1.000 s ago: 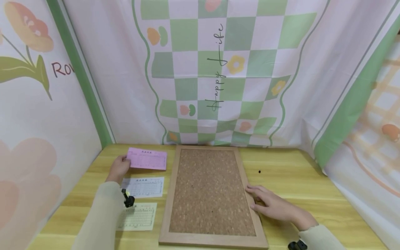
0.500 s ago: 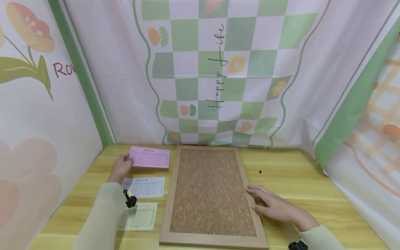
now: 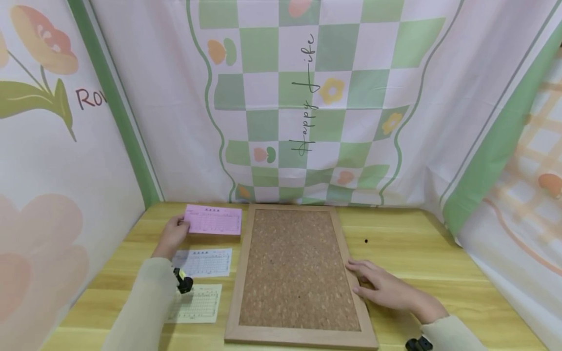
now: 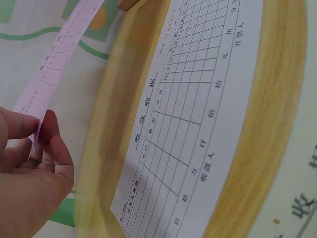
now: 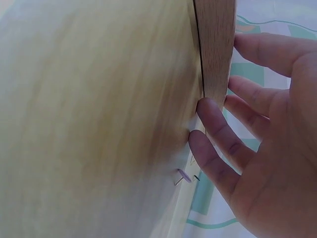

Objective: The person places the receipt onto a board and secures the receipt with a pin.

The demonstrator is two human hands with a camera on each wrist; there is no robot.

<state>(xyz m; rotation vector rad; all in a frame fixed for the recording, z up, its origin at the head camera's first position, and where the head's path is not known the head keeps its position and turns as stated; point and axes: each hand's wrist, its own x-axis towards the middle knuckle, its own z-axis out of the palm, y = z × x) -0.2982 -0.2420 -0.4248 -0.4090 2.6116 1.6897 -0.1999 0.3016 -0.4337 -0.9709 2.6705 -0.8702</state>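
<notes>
In the head view my left hand (image 3: 171,235) pinches the left end of a pink receipt slip (image 3: 215,221) between thumb and fingers. The left wrist view has the slip (image 4: 58,59) tilted up off the table, seen nearly edge-on. My right hand (image 3: 386,290) rests against the right side of a wood-framed cork board (image 3: 298,268). Its fingertips touch the frame's outer edge (image 5: 218,44) in the right wrist view, fingers loosely bent. A white receipt slip (image 3: 204,263) lies below the left hand, and a pale yellow one (image 3: 197,307) nearer, partly behind the sleeve.
A thumbtack (image 5: 183,176) lies on the table beyond the right fingertips. The wooden table (image 3: 439,253) ends at a checked curtain (image 3: 303,97) behind the board, with further printed cloth (image 3: 66,170) on the left.
My left hand has lifted the pink slip and shifted it slightly right and away, toward the board's upper left corner. The right hand keeps its place at the frame.
</notes>
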